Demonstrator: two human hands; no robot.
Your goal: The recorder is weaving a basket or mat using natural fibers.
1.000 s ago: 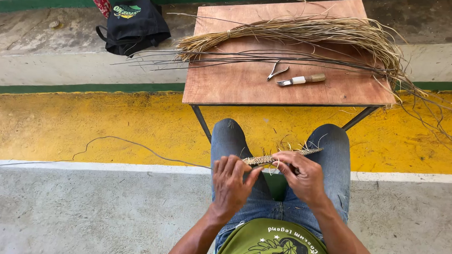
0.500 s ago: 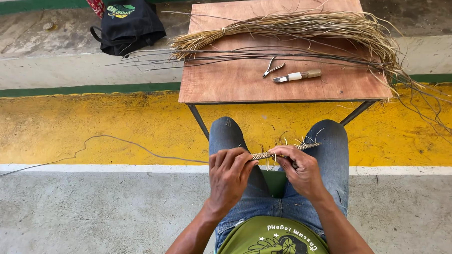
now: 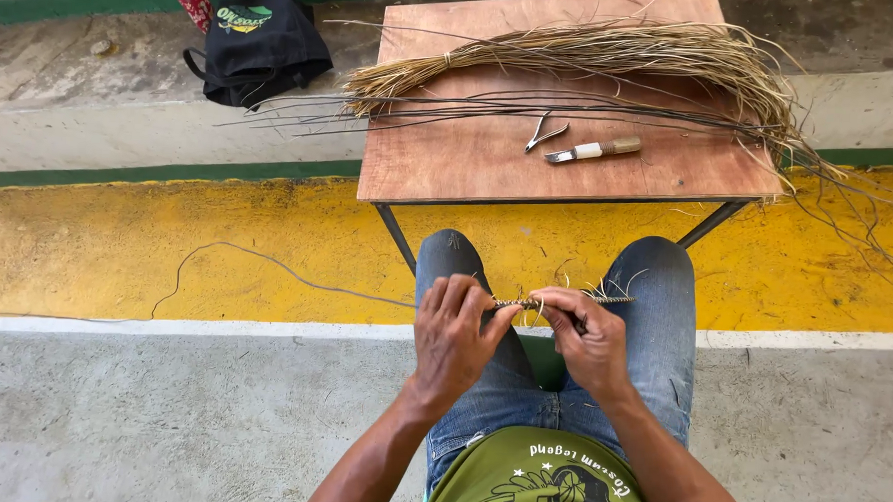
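Here a thin wrapped fibre bundle (image 3: pixel 549 303) lies left-right over the lap; left hand (image 3: pixel 456 332) and right hand (image 3: pixel 584 330) both pinch it, probably equally near.

Table (image 3: pixel 469 163) ahead of knees, fibre bundle (image 3: pixel 592 53) at its far edge, knife (image 3: pixel 593 150) nearer, bag (image 3: pixel 261 42) left.

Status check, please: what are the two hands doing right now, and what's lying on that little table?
Left hand and right hand both pinching a thin braided strand over the lap. Straw bundle, pliers, knife on wooden table. Nothing between.
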